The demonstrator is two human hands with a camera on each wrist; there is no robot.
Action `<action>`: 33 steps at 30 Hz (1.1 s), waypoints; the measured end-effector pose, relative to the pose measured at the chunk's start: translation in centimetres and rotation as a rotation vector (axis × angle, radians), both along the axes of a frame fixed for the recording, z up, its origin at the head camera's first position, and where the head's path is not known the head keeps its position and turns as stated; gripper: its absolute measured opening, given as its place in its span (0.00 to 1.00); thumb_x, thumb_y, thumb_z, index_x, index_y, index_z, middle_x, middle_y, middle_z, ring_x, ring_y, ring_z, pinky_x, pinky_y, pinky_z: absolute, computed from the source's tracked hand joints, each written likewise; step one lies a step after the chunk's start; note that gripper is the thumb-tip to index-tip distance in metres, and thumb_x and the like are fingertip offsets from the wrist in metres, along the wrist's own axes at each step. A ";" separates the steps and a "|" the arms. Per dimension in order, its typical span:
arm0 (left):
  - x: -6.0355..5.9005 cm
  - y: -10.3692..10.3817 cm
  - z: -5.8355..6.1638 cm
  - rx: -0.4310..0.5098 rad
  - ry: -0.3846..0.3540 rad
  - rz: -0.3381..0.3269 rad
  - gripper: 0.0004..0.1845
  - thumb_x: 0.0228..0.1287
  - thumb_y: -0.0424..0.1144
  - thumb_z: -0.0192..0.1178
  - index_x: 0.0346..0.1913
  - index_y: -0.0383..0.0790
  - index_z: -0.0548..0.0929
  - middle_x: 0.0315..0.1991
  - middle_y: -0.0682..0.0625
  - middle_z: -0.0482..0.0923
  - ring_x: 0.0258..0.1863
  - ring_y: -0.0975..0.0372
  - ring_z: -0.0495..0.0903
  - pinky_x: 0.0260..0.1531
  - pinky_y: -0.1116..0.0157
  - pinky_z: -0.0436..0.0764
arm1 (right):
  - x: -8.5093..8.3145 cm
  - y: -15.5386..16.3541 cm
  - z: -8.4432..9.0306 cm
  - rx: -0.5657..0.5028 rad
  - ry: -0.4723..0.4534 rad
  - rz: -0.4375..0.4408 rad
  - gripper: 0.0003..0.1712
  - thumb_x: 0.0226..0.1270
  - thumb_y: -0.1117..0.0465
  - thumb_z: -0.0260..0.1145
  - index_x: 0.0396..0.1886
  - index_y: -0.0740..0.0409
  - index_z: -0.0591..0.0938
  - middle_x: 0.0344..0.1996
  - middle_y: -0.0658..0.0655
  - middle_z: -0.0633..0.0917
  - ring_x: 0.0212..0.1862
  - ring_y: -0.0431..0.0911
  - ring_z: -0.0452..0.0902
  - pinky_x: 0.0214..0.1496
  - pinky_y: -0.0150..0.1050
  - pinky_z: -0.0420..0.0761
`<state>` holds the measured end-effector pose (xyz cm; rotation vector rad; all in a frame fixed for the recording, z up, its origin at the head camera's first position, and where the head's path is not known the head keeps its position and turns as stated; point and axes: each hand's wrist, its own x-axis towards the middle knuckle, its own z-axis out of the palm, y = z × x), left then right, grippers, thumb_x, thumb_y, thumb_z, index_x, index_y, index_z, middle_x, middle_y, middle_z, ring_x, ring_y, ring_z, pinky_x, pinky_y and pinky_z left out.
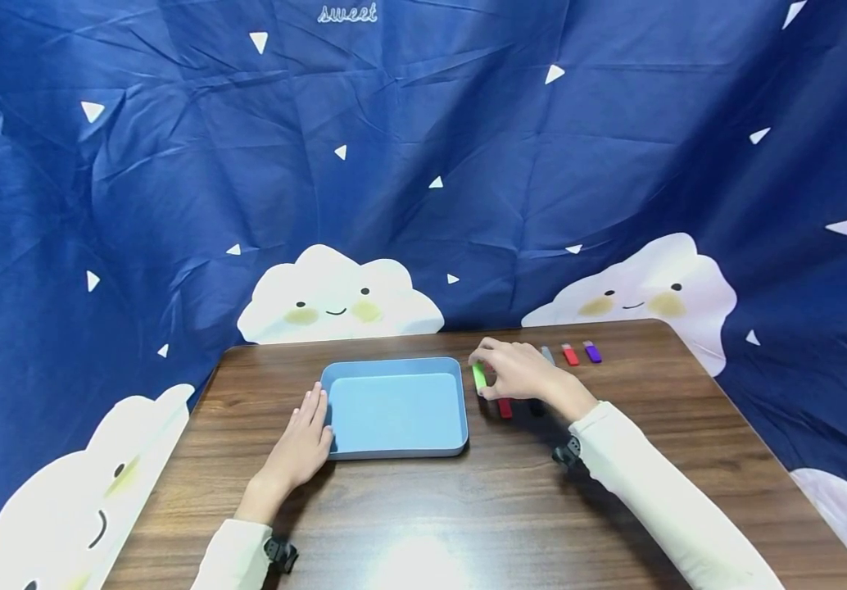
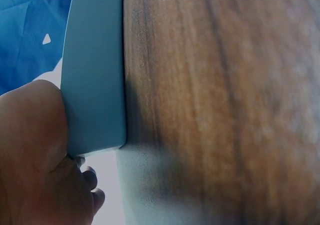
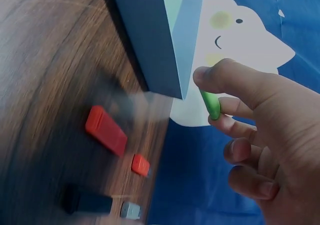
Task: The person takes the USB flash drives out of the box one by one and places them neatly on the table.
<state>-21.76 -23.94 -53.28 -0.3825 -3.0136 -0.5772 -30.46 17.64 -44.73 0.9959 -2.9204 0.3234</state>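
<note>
A shallow blue tray lies on the wooden table, and nothing shows inside it. My left hand rests flat on the table, straight fingers against the tray's left wall; the palm fills the left wrist view. My right hand pinches a small green stick just beside the tray's right rim. In the right wrist view, thumb and fingers close on the green stick next to the tray's corner.
Under and behind my right hand lie a red stick, a black one, a grey one, another red and a purple one. A blue cloud-print cloth hangs behind the table.
</note>
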 end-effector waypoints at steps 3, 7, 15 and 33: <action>0.0 0.0 0.0 -0.002 0.002 -0.001 0.35 0.82 0.37 0.47 0.83 0.23 0.51 0.87 0.32 0.43 0.86 0.37 0.48 0.83 0.35 0.53 | 0.1 0.7 0.0 0.001 0.002 -0.019 0.30 0.56 0.49 0.80 0.59 0.49 0.87 0.51 0.50 0.84 0.32 0.44 0.78 0.32 0.42 0.79; 0.0 0.1 0.0 -0.004 0.009 -0.002 0.35 0.82 0.37 0.47 0.83 0.23 0.52 0.87 0.32 0.44 0.85 0.37 0.49 0.83 0.35 0.54 | 0.3 1.7 0.1 0.009 0.002 -0.030 0.30 0.56 0.48 0.79 0.59 0.50 0.87 0.52 0.51 0.84 0.32 0.45 0.78 0.34 0.45 0.81; -0.1 0.1 -0.1 0.016 0.012 -0.002 0.35 0.81 0.38 0.46 0.82 0.22 0.53 0.86 0.31 0.45 0.85 0.36 0.50 0.82 0.34 0.54 | 0.7 3.1 0.2 0.007 0.022 -0.028 0.30 0.56 0.48 0.79 0.59 0.51 0.87 0.53 0.52 0.85 0.32 0.45 0.78 0.32 0.45 0.80; -0.1 0.0 -0.1 -0.002 -0.006 0.003 0.36 0.83 0.38 0.47 0.83 0.24 0.51 0.87 0.34 0.43 0.86 0.38 0.48 0.83 0.37 0.52 | 1.0 6.4 -0.2 -0.042 0.046 -0.092 0.29 0.54 0.49 0.81 0.56 0.51 0.88 0.50 0.51 0.85 0.33 0.44 0.81 0.31 0.45 0.81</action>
